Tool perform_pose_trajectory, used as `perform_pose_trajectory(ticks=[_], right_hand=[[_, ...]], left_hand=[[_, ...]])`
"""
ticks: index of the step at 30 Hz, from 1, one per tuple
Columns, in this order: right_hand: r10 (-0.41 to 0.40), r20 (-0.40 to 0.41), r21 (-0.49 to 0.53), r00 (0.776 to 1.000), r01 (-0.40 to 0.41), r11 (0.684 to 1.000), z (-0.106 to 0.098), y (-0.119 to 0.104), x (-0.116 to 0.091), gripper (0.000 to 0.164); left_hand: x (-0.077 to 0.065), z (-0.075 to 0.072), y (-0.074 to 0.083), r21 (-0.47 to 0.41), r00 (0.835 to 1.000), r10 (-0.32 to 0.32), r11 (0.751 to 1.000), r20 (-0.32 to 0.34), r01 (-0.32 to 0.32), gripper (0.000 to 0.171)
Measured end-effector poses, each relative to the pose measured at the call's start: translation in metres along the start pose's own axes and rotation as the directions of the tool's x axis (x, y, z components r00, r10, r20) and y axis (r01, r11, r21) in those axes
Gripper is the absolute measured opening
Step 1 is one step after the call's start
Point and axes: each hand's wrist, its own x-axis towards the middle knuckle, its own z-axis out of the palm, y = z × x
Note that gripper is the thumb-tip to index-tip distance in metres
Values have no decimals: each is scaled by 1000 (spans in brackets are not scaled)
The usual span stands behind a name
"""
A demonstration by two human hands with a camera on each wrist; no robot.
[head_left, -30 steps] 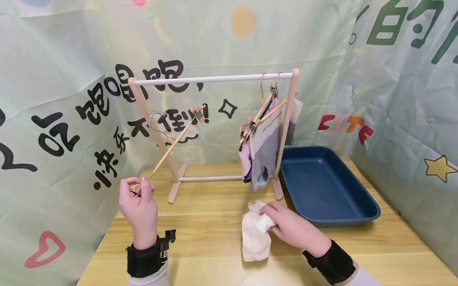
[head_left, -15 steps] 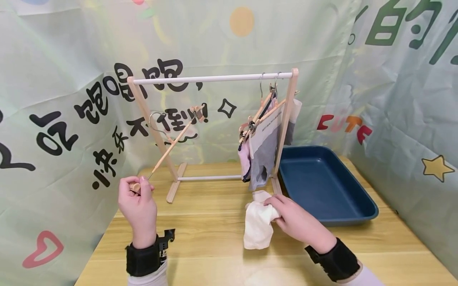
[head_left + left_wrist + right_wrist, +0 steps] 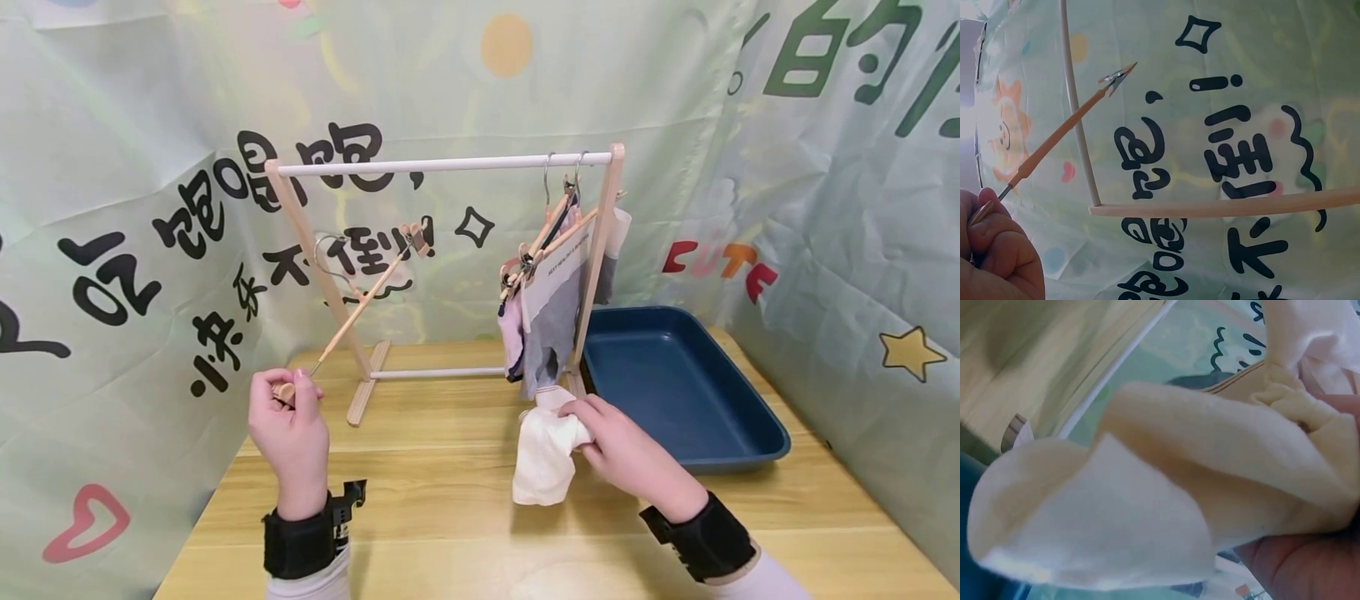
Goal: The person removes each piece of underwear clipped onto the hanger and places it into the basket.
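My left hand (image 3: pixel 291 429) pinches one clip end of a small wooden clip hanger (image 3: pixel 360 308). The hanger slants up and away from the fingers, its wire hook off the rail and its far clip bare. In the left wrist view the hanger (image 3: pixel 1060 139) rises out of curled fingers. My right hand (image 3: pixel 630 454) grips a bunched cream cloth garment (image 3: pixel 545 458), which droops above the table. Its exact kind cannot be told. In the right wrist view the garment (image 3: pixel 1116 519) fills most of the picture and hides the fingertips.
A small wooden clothes rack (image 3: pixel 450 164) stands behind both hands. Grey and pink garments (image 3: pixel 555 325) hang on clip hangers at its right end. A dark blue tray (image 3: pixel 682 392) sits at the right on the wooden table (image 3: pixel 420 517). Printed curtains enclose the back and sides.
My right hand has risen and moved slightly forward and right with the cream garment. The left hand and its hanger have stayed nearly still.
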Motion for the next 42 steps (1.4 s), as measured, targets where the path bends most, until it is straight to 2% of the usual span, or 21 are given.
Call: perform_pose_trajectory(ticks=[8,16,26,33,42], right_hand=[[27,-87,6,996,-27,1000,-13,8,3,41],[81,-168,6,982,-82,997,-27,13,3,48],[175,-215,14,961,-176,984,-43,21,0,48],[216,-271,22,938,-218,976,-51,24,1,50],[282,-342,76,896,-273,959,-55,33,2,50]], left_hand=[[0,-1,-1,26,1000,4,1000,2,-4,16],[-1,-1,0,7,1000,-2,1000,1,2,15],[-1,-1,-2,10,1000,4,1000,6,-4,18],[-1,-1,-1,11,1000,5,1000,7,-5,18],[-1,-2,-1,5,1000,7,1000,6,-7,17]])
